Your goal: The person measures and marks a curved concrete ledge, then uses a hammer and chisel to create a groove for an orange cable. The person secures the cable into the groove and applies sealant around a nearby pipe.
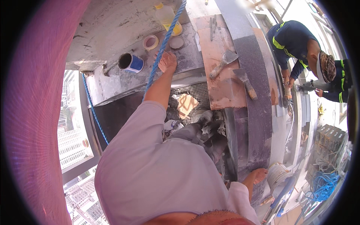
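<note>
My left hand (167, 62) rests on the grey concrete ledge (187, 56), its fingers apart, with a slanting blue rope (159, 56) crossing in front of them. Near it are a roll of tape (150, 42), a round disc (176, 42) and an open blue-and-white can (135, 64) tipped on its side. My right hand (258, 175) lies with outstretched fingers at the dark strip of ledge, beside a white bucket (279, 174). Neither hand shows anything in its grasp. Two scrapers, one broad (224, 64) and one narrower (246, 84), lie on and beside a reddish-brown board (221, 86).
A clear bottle with yellow liquid (165, 15) stands on the ledge. Below lies a torn cardboard piece (186, 105) on mesh flooring. At right, a co-worker in dark reflective clothing (290, 37) bends over a tool. Blue rope coils (325, 186) lie lower right; buildings show far below left.
</note>
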